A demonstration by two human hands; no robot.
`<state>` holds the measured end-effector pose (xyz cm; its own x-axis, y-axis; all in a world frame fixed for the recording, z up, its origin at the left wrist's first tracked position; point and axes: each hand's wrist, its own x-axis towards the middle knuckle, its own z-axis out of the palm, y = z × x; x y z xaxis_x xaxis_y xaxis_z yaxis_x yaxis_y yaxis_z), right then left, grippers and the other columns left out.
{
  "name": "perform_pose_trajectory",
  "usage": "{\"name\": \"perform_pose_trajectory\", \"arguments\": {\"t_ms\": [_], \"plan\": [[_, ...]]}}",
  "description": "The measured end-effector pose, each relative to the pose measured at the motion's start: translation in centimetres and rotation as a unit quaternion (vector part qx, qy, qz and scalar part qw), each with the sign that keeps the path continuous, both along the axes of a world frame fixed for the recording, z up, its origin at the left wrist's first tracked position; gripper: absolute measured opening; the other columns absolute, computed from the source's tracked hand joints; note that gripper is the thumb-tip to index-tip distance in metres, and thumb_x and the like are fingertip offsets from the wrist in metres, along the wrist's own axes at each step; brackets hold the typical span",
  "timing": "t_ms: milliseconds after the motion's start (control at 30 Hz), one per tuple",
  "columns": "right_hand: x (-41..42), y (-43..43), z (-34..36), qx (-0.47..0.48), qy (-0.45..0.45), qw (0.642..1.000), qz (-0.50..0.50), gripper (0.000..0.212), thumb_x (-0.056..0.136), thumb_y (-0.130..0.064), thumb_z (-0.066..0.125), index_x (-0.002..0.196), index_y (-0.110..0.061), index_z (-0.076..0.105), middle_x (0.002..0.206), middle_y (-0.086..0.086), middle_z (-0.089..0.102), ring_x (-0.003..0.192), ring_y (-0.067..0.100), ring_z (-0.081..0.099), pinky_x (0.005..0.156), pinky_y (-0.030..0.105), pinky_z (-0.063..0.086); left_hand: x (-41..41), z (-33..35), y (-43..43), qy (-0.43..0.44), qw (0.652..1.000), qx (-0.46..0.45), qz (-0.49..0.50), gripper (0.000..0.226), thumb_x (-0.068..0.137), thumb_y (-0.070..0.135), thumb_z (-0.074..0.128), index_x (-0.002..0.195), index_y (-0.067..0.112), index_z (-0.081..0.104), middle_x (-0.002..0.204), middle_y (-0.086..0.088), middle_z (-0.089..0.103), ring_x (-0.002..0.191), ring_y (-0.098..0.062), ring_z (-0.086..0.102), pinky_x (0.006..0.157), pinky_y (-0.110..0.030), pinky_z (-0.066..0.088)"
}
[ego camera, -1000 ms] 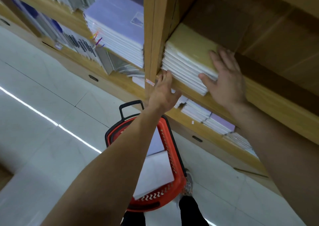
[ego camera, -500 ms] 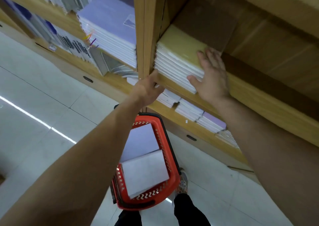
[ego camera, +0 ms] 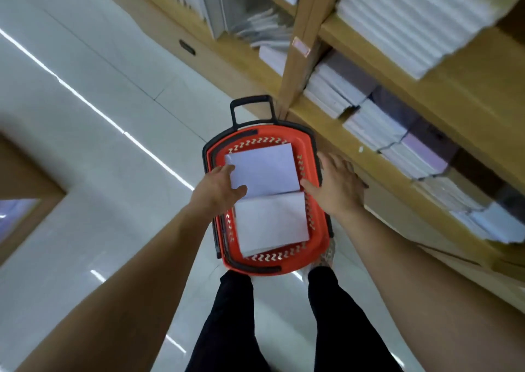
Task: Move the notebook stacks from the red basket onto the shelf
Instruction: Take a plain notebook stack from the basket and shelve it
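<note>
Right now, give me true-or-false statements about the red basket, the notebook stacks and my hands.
1. A far notebook stack and a near notebook stack lie in the red basket. True.
2. The red basket sits on a table. False: it stands on the floor beside the shelf.
3. The right hand holds a stack. False: open, it holds nothing, over the basket's right rim.
4. The left hand is at the far stack's left edge. True.

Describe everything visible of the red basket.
The red basket is a plastic-looking tub with perforated walls, dark trim and a black pull handle at its far end. It stands upright on the tiled floor beside the shelf, holding two pale notebook stacks flat, end to end. The left hand reaches the far stack; the right hand is over its right rim.
</note>
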<state>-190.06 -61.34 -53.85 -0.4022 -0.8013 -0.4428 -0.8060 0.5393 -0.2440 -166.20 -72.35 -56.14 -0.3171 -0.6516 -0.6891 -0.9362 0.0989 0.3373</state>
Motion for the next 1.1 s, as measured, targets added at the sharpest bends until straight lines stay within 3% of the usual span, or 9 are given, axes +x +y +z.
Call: {"name": "perform_pose_trajectory", "arguments": {"t_ms": [67,167,333,533,600,700,867,1100], "plan": [[0.6,0.0,-3.8,0.015,-0.029,0.999,-0.026,0.079,0.091,-0.051,0.067,0.155,-0.016,0.036,0.156,0.008,0.04,0.139,0.034,0.039,0.108,0.046,0.04,0.7,-3.6,0.1,-0.008,1.0,0.007,-0.006,0.076,0.08,0.061,0.054,0.146,0.023,0.044,0.137,-0.007,0.058,0.118,-0.031,0.059,0.096,-0.049,0.053],[1.6,0.3,-10.1,0.027,-0.064,0.996,-0.063,0.08,0.091,-0.051,0.067,0.155,-0.016,0.035,0.156,0.01,0.04,0.14,0.033,0.039,0.109,0.047,0.039,0.6,-8.4,-0.7,-0.029,0.999,0.004,-0.025,0.072,0.087,0.053,0.061,0.149,0.02,0.042,0.141,-0.009,0.055,0.122,-0.033,0.056,0.097,-0.048,0.052],[3.3,1.7,-20.5,0.036,-0.104,0.987,-0.113,0.079,0.092,-0.047,0.068,0.156,-0.015,0.034,0.156,0.012,0.038,0.143,0.033,0.037,0.115,0.044,0.035,-0.8,-16.3,-3.1,-0.052,0.994,-0.038,-0.084,0.076,0.091,0.05,0.063,0.153,0.017,0.034,0.153,-0.012,0.043,0.137,-0.034,0.043,0.108,-0.05,0.043],[6.7,3.6,-29.9,0.053,-0.059,0.989,-0.126,0.09,0.093,-0.068,0.05,0.162,-0.019,0.02,0.167,0.012,0.015,0.152,0.035,0.016,0.122,0.046,0.02,-3.0,-23.6,-5.9,-0.033,0.984,-0.088,-0.153,0.086,0.088,0.053,0.068,0.156,0.02,0.027,0.159,-0.007,0.034,0.142,-0.033,0.036,0.113,-0.05,0.038],[8.2,4.1,-31.7,0.041,-0.063,0.987,-0.141,0.094,0.091,-0.077,0.037,0.163,-0.021,0.015,0.17,0.012,0.003,0.154,0.033,0.001,0.123,0.046,0.01,-3.8,-25.5,-7.1,-0.022,0.982,-0.103,-0.159,0.087,0.087,0.054,0.068,0.155,0.022,0.027,0.157,-0.007,0.036,0.14,-0.033,0.037,0.112,-0.049,0.037],[10.0,4.7,-33.4,0.007,-0.064,0.982,-0.177,0.1,0.09,-0.08,0.041,0.164,-0.021,0.007,0.171,0.009,-0.009,0.155,0.026,-0.016,0.124,0.04,-0.004,-4.8,-27.9,-8.5,-0.024,0.984,-0.083,-0.154,0.087,0.086,0.058,0.068,0.154,0.021,0.029,0.155,-0.01,0.039,0.138,-0.034,0.042,0.111,-0.047,0.038],[10.3,5.2,-34.9,-0.024,-0.046,0.982,-0.181,0.105,0.086,-0.084,0.036,0.164,-0.018,0.009,0.171,0.01,-0.008,0.156,0.027,-0.017,0.124,0.041,-0.005,-5.9,-30.6,-9.8,-0.024,0.984,-0.046,-0.171,0.098,0.08,0.071,0.066,0.156,0.024,0.025,0.156,-0.009,0.04,0.139,-0.035,0.043,0.112,-0.047,0.039],[10.4,5.5,-36.4,-0.045,-0.067,0.977,-0.195,0.107,0.083,-0.086,0.036,0.164,-0.022,0.006,0.171,0.009,-0.011,0.155,0.027,-0.019,0.121,0.046,-0.005,-7.0,-31.6,-10.0,-0.027,0.986,-0.035,-0.162,0.104,0.071,0.068,0.077,0.152,0.026,0.028,0.15,-0.005,0.047,0.134,-0.033,0.049,0.108,-0.047,0.044]]}}
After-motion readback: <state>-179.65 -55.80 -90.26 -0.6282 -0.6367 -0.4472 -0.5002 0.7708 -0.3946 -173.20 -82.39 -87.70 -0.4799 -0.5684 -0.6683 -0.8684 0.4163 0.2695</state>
